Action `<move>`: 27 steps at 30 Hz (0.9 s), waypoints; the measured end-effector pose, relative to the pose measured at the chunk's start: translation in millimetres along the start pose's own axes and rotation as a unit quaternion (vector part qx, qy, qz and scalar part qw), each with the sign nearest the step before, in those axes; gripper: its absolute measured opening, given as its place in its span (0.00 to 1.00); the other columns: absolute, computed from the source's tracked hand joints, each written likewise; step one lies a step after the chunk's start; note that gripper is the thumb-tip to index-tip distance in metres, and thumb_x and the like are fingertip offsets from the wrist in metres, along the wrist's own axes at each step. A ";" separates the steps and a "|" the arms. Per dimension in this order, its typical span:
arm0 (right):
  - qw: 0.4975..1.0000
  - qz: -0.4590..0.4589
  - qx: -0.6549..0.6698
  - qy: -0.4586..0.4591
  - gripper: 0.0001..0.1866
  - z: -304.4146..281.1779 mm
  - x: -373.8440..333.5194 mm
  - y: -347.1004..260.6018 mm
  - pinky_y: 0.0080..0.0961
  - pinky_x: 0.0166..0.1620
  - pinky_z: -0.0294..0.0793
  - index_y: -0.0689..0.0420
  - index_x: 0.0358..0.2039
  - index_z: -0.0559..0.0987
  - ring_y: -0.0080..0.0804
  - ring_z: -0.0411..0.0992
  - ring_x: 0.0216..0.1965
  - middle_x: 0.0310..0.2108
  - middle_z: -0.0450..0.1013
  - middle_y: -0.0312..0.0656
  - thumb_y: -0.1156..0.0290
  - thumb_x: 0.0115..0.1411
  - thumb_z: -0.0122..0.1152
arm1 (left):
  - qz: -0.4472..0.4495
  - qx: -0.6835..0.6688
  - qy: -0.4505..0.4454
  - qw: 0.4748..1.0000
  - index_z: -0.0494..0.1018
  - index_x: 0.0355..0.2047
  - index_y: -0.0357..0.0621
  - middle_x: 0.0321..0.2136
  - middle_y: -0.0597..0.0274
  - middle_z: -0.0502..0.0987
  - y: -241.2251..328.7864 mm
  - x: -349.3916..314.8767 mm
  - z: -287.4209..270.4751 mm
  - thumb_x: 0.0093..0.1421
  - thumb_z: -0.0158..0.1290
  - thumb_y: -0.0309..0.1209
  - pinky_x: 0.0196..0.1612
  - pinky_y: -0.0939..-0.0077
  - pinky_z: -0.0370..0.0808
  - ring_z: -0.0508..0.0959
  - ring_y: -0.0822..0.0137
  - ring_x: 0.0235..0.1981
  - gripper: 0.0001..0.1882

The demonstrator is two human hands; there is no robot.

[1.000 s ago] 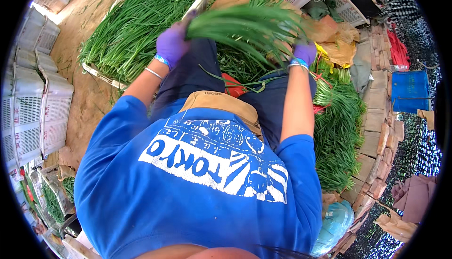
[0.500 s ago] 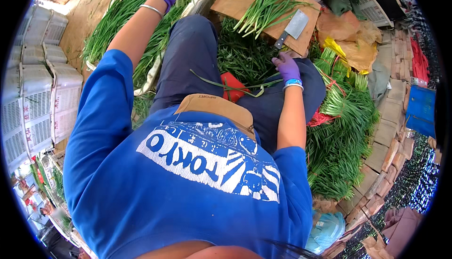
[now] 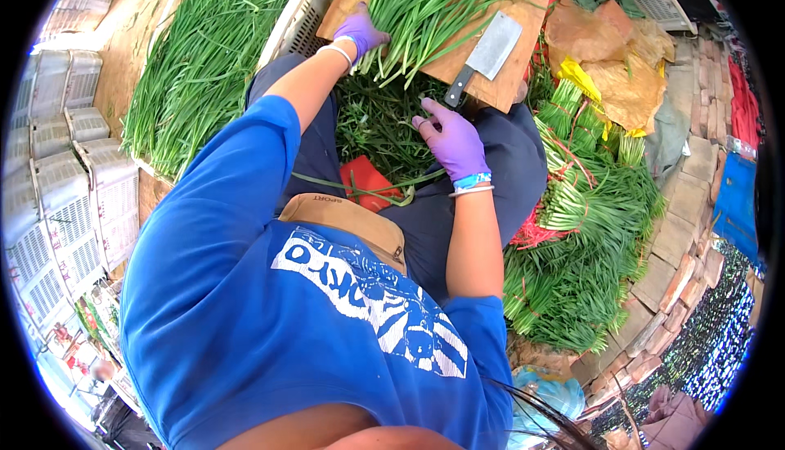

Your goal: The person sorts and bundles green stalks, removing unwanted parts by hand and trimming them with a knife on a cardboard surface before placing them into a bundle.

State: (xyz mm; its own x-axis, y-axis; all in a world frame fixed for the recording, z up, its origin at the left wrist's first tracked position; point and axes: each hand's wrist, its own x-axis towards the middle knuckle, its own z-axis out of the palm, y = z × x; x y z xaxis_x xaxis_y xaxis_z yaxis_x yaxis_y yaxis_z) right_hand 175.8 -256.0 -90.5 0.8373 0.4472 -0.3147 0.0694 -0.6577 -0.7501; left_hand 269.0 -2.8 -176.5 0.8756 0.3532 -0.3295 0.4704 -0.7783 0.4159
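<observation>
My left hand (image 3: 357, 36), in a purple glove, is at the left side of a loose bunch of garlic chives (image 3: 429, 13). Its fingers and thumb curl about the edge of the bunch, which lies over a wooden chopping board (image 3: 513, 15). My right hand (image 3: 452, 139), gloved too, hovers above my right thigh with fingers apart and nothing in them. Just beyond its fingertips is the black handle of a cleaver (image 3: 495, 45), whose blade rests flat on the board. A few long leaves (image 3: 327, 180) lie across my lap near a red piece (image 3: 368, 183).
To the left a white crate (image 3: 298, 21) borders a big heap of loose chives (image 3: 217, 58). Tied bundles (image 3: 585, 229) are piled at the right beside brown plastic (image 3: 609, 49) and a brick edging (image 3: 670, 205). Dark leaf trimmings (image 3: 380, 123) lie between my knees. White crates (image 3: 61, 197) stand far left.
My left hand has come from the heap at the left to the board, where the bunch is now larger. My right hand has drawn nearer to me and its fingers have spread.
</observation>
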 end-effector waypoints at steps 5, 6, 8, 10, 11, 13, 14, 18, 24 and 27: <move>0.996 -0.029 0.088 0.011 0.24 -15.6 30.9 -15.1 0.29 0.34 0.69 0.58 0.40 0.73 0.38 0.72 0.29 0.24 0.72 0.46 0.53 0.48 0.56 | 0.086 0.065 0.135 0.985 0.54 0.51 0.38 0.42 0.42 0.68 16.9 -27.6 -16.8 0.44 0.56 0.45 0.44 0.65 0.68 0.71 0.50 0.42 0.39; 0.996 -0.050 0.066 0.027 0.25 -14.1 47.8 -8.2 0.30 0.34 0.68 0.58 0.40 0.73 0.39 0.71 0.29 0.24 0.72 0.47 0.53 0.47 0.56 | 0.115 0.078 0.188 0.972 0.55 0.51 0.40 0.41 0.43 0.69 27.1 -36.5 -25.4 0.45 0.55 0.45 0.43 0.65 0.68 0.71 0.50 0.41 0.37; 0.996 -0.052 -0.014 0.071 0.25 -20.6 78.6 -2.1 0.29 0.36 0.68 0.59 0.39 0.73 0.40 0.71 0.31 0.26 0.73 0.47 0.52 0.47 0.56 | 0.215 -0.030 0.124 0.968 0.68 0.37 0.41 0.32 0.49 0.73 42.8 -42.0 -28.0 0.48 0.52 0.47 0.38 0.64 0.70 0.74 0.51 0.33 0.24; 0.996 -0.010 0.011 0.089 0.23 -28.2 102.8 -5.6 0.23 0.39 0.67 0.63 0.39 0.73 0.32 0.70 0.32 0.29 0.73 0.45 0.58 0.48 0.58 | 0.176 0.009 0.068 0.982 0.70 0.33 0.41 0.26 0.52 0.74 57.1 -47.5 -14.1 0.48 0.52 0.47 0.35 0.66 0.71 0.74 0.54 0.30 0.22; 0.994 0.013 0.060 0.094 0.22 -22.8 114.6 7.1 0.24 0.40 0.67 0.64 0.38 0.74 0.35 0.71 0.34 0.31 0.73 0.47 0.58 0.49 0.57 | 0.150 0.023 0.057 0.987 0.70 0.32 0.41 0.26 0.52 0.74 58.0 -42.5 -5.9 0.47 0.52 0.47 0.35 0.65 0.71 0.74 0.54 0.30 0.21; 0.992 -0.008 0.051 0.119 0.24 -13.4 114.6 8.0 0.28 0.38 0.68 0.62 0.37 0.74 0.39 0.71 0.34 0.30 0.73 0.48 0.54 0.47 0.56 | 0.092 0.045 0.035 0.994 0.70 0.29 0.41 0.27 0.53 0.74 50.3 -25.4 12.8 0.47 0.52 0.46 0.34 0.64 0.70 0.74 0.53 0.29 0.20; 0.990 -0.018 0.046 0.133 0.26 -11.9 113.7 6.2 0.30 0.38 0.68 0.61 0.37 0.74 0.41 0.71 0.34 0.29 0.73 0.49 0.52 0.47 0.56 | 0.103 0.015 0.037 0.994 0.70 0.27 0.40 0.26 0.52 0.74 47.3 -20.5 16.7 0.47 0.52 0.46 0.34 0.63 0.70 0.73 0.51 0.29 0.19; 0.993 0.027 0.014 0.110 0.24 -9.3 117.7 1.5 0.32 0.39 0.68 0.61 0.36 0.75 0.43 0.71 0.34 0.30 0.73 0.49 0.53 0.47 0.55 | 0.114 -0.161 0.002 0.980 0.72 0.22 0.37 0.19 0.53 0.73 35.1 -18.8 20.6 0.49 0.52 0.40 0.27 0.70 0.69 0.73 0.60 0.21 0.15; 0.968 0.010 -0.250 0.010 0.34 17.2 131.7 -19.1 0.35 0.42 0.67 0.39 0.58 0.50 0.44 0.71 0.37 0.35 0.71 0.51 0.70 0.49 0.45 | 0.015 -0.336 -0.082 0.938 0.72 0.25 0.36 0.16 0.61 0.73 27.3 -25.7 21.5 0.51 0.53 0.35 0.22 0.80 0.68 0.71 0.74 0.16 0.12; 0.952 0.042 -0.301 -0.045 0.40 37.6 140.6 -13.5 0.38 0.43 0.68 0.33 0.60 0.38 0.44 0.70 0.39 0.42 0.66 0.53 0.73 0.51 0.43 | 0.040 -0.201 -0.053 0.977 0.69 0.22 0.36 0.19 0.52 0.74 25.9 -23.4 22.2 0.47 0.54 0.36 0.25 0.73 0.70 0.74 0.64 0.19 0.13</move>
State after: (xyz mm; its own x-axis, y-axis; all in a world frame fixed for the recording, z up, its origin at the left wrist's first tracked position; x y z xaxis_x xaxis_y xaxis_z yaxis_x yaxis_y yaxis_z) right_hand 272.2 -161.5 -146.5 0.8052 0.4109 -0.4275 0.3262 -0.9091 -0.2592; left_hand 258.3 -42.7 -176.9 0.9054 0.2271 -0.3586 0.4239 -0.5264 0.7370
